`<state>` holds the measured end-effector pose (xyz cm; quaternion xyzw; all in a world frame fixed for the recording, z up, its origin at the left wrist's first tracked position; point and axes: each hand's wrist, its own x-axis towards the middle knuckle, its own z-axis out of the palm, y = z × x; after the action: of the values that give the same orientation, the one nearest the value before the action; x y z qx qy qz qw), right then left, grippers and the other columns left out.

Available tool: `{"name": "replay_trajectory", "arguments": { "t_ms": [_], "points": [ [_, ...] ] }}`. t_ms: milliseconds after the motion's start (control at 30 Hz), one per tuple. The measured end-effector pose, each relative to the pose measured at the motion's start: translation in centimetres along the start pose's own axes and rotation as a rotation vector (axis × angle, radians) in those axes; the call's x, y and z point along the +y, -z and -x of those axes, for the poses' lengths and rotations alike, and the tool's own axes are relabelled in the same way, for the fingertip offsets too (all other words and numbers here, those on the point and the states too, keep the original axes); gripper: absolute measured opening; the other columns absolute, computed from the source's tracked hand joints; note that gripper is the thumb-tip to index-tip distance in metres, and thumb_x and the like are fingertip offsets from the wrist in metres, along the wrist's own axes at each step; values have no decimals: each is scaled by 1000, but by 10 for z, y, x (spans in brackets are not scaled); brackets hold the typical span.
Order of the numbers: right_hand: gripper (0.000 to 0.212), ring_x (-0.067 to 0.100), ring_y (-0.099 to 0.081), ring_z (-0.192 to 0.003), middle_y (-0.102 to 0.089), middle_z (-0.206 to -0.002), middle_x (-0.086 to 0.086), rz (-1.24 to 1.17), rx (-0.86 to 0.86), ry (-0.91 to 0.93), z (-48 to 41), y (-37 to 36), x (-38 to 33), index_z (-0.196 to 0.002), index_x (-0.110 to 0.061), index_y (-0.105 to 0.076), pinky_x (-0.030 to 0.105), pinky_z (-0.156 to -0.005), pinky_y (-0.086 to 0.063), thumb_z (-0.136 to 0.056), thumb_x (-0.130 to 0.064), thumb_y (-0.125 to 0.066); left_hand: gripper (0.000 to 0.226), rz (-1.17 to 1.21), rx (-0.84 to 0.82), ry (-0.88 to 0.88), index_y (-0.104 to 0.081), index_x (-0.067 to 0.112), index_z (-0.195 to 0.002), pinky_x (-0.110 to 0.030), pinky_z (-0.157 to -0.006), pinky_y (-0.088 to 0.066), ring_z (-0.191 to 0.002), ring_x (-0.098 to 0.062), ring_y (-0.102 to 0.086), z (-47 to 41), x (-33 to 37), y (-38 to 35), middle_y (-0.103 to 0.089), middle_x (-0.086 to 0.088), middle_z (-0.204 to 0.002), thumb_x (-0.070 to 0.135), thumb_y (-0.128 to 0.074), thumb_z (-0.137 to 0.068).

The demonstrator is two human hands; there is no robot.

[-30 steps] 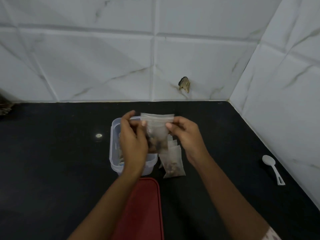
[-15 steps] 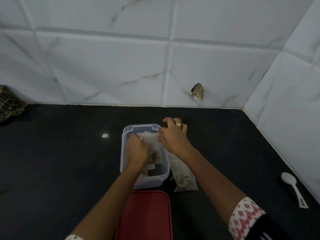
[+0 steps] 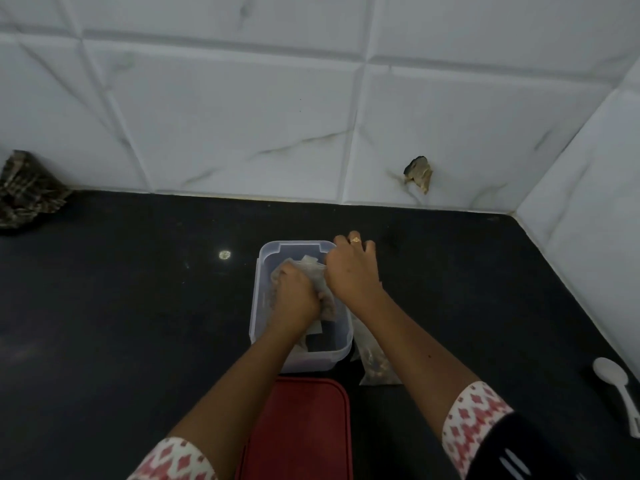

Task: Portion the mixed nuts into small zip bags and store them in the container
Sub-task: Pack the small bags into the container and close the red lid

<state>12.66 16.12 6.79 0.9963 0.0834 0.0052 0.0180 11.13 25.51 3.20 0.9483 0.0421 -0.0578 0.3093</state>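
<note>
A clear plastic container [image 3: 260,271] stands on the black counter, with zip bags of nuts inside. My left hand [image 3: 294,296] is down in the container, closed on a small zip bag of nuts [image 3: 311,268]. My right hand [image 3: 353,271] is over the container's right rim, its fingers pinching the same bag's top edge. Another filled zip bag [image 3: 375,367] lies on the counter just right of the container, partly under my right forearm. The container's red lid [image 3: 298,427] lies flat in front of it.
A white plastic spoon [image 3: 620,389] lies at the far right near the tiled side wall. A dark patterned cloth [image 3: 24,192] sits at the back left corner. The tiled back wall has a broken hole [image 3: 417,174].
Both hands brought the zip bag down from above the container into it. The left hand has pushed deeper inside, and the view has shifted closer.
</note>
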Motion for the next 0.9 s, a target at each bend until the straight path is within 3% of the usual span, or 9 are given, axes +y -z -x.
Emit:
{"name": "replay_trajectory", "arguments": {
  "t_ms": [67, 200, 300, 400, 533, 667, 733, 800, 900],
  "points": [
    [33, 30, -30, -132, -44, -135, 10, -76, -8, -15, 1, -3, 3, -121, -9, -57, 42, -104, -32, -92, -21, -49, 26, -20, 44, -8, -46, 9, -117, -24, -93, -38, -107, -16, -52, -1, -3, -9, -53, -9, -125, 18, -49, -93],
    [29, 28, -38, -121, -51, -123, 9, -398, -9, -37, 6, -8, 14, -116, -15, -62, 37, -93, -41, -93, -26, -50, 54, -172, 43, 82, -31, 0, -135, -33, -102, -32, -122, -29, -39, 3, -1, -7, -38, -18, -136, 30, -47, -93],
    [29, 27, -51, -110, -57, -116, 12, -688, 23, -56, 14, -7, 24, -120, -17, -59, 35, -91, -45, -91, -21, -54, 70, -83, 68, 124, -19, -1, -140, -36, -106, -28, -127, -32, -32, 19, 10, 2, -26, -21, -141, 31, -55, -89],
    [37, 22, -59, -105, -61, -117, 11, -942, -2, -96, 27, -4, 29, -128, -15, -51, 31, -90, -49, -92, -13, -53, 61, 19, 205, 43, -26, -1, -137, -38, -109, -24, -130, -33, -28, 40, 25, 4, -27, -21, -141, 21, -55, -89],
    [38, 22, -58, -111, -60, -122, 11, -985, -33, -108, 33, 0, 34, -130, -14, -50, 30, -96, -46, -92, -9, -50, 40, 106, 298, -224, -41, 0, -129, -37, -106, -31, -121, -27, -36, 67, 49, -3, -38, -18, -133, 3, -46, -89],
    [39, 20, -55, -111, -54, -127, 11, -976, 96, -215, 46, -4, 46, -131, -9, -48, 19, -89, -41, -92, -5, -49, 51, 172, 213, -336, -32, -1, -138, -35, -106, -36, -121, -25, -40, 103, 63, -21, -34, -18, -137, -1, -44, -88],
    [36, 17, -55, -107, -53, -124, 11, -963, 183, -299, 61, -17, 56, -128, -9, -51, 17, -85, -40, -92, -9, -51, 58, 165, 141, -299, -21, -1, -143, -33, -113, -28, -133, -26, -32, 120, 64, -39, -26, -19, -146, 5, -46, -91],
    [32, 13, -55, -99, -53, -120, 10, -965, 220, -418, 78, -34, 67, -123, -10, -54, 18, -81, -40, -91, -14, -54, 64, 200, 56, -217, -9, -2, -145, -33, -119, -13, -143, -27, -13, 132, 62, -58, -12, -19, -153, 7, -44, -93],
    [27, 9, -53, -92, -55, -115, 7, -1053, 210, -565, 105, -54, 78, -115, -12, -58, 17, -77, -39, -90, -22, -57, 72, 220, 58, -128, 2, -5, -145, -33, -115, 4, -144, -33, 4, 137, 57, -79, 3, -24, -154, 7, -45, -91]
  ]
}}
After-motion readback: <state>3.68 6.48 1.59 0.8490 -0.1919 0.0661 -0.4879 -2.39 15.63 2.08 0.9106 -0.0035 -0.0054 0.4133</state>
